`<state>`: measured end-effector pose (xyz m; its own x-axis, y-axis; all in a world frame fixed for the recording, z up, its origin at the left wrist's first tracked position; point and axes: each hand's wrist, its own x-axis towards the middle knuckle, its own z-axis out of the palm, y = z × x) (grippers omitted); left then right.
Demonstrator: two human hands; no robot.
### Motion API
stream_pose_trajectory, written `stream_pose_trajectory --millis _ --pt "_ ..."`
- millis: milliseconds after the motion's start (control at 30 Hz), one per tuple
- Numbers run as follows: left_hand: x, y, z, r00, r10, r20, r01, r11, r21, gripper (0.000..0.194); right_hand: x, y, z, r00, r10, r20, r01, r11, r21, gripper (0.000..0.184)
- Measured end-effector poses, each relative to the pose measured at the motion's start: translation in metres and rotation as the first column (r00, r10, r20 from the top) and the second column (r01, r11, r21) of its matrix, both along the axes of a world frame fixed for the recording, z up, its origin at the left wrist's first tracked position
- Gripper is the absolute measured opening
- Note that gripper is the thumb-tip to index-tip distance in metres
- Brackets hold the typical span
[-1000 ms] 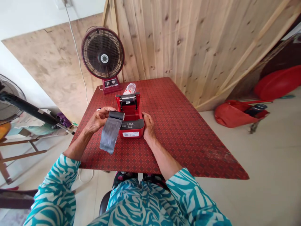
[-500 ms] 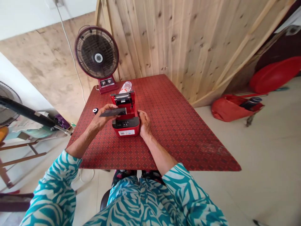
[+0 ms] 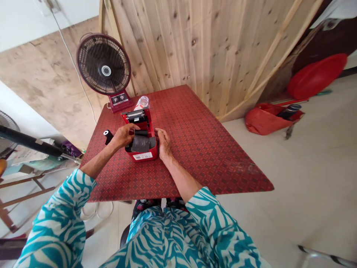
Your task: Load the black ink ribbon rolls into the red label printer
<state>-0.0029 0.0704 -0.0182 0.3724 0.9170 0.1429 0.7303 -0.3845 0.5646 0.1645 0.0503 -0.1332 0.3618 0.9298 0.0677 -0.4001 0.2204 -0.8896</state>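
Observation:
A small red and black label printer (image 3: 145, 155) stands on the table with its lid (image 3: 136, 116) raised. My left hand (image 3: 124, 136) is closed on a black roll (image 3: 141, 132) at the printer's open bay. The roll's loose dark strip (image 3: 140, 143) drapes over the front of the printer and covers its buttons. Against the printer's right side rests my right hand (image 3: 164, 142), its fingers extended along the wall and touching it. Left of my left hand, a second black roll (image 3: 108, 137) with a white core is on the table.
A clear plastic bottle (image 3: 142, 102) lies behind the printer. A dark red fan (image 3: 104, 69) stands at the back left of the red patterned table (image 3: 195, 149). Wooden boards (image 3: 192, 44) rise behind. On the floor at right is a red bag (image 3: 260, 119).
My left hand has lowered the black roll to the printer's bay, and its loose strip now covers the front panel. The right hand stays beside the printer. The view has shifted slightly.

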Motion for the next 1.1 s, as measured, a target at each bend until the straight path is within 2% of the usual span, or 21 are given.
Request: stream_pose_trajectory --millis 100,200,333,433,500,633,733,833,900,1000,1100 --pt "0.003 0.004 0.008 0.985 -0.016 -0.170 0.009 0.999 -0.040 0.040 0.000 0.000 0.000 1.000 0.005 -0.003 -0.005 1.000 0.005 0.036" --pt "0.010 0.011 0.014 0.926 -0.045 -0.375 0.024 0.998 -0.061 0.044 0.000 0.001 0.000 1.000 0.011 -0.008 -0.012 1.000 -0.002 0.035" --pt "0.018 0.020 0.016 0.871 -0.007 -0.491 -0.015 0.999 -0.041 0.029 0.002 -0.001 0.002 1.000 0.009 -0.003 -0.009 1.000 -0.005 0.035" --pt "0.012 0.020 0.018 0.884 -0.084 -0.460 0.041 0.994 -0.102 0.024 0.004 -0.005 0.010 0.999 -0.009 0.042 0.008 1.000 0.023 0.033" --pt "0.005 0.016 0.018 0.918 -0.140 -0.371 0.094 0.986 -0.139 0.023 0.007 -0.009 0.017 0.995 -0.013 0.096 0.007 0.998 0.069 0.033" --pt "-0.007 0.001 0.010 0.992 -0.091 -0.089 0.080 0.990 -0.118 0.028 0.014 -0.019 0.027 0.953 0.036 0.301 -0.100 0.974 0.201 0.037" --pt "-0.009 -0.007 0.004 0.998 -0.057 0.036 0.060 0.993 -0.099 0.027 0.019 -0.030 0.033 0.844 -0.033 0.536 -0.173 0.929 0.328 0.042" --pt "-0.007 -0.011 0.000 0.995 -0.069 0.077 0.075 0.994 -0.079 0.019 0.019 -0.040 0.044 0.681 -0.220 0.698 -0.161 0.885 0.437 0.046" --pt "-0.005 -0.013 -0.001 0.993 -0.081 0.083 0.087 0.994 -0.070 0.016 0.017 -0.045 0.054 0.573 -0.339 0.746 -0.142 0.856 0.498 0.042" --pt "-0.007 -0.019 -0.002 0.991 -0.097 0.097 0.103 0.993 -0.058 0.018 0.013 -0.050 0.065 0.447 -0.465 0.764 -0.142 0.807 0.574 0.018" --pt "-0.017 -0.025 0.000 0.967 -0.077 0.243 0.093 0.994 -0.056 0.025 0.011 -0.055 0.066 0.367 -0.541 0.757 -0.133 0.775 0.618 0.009"
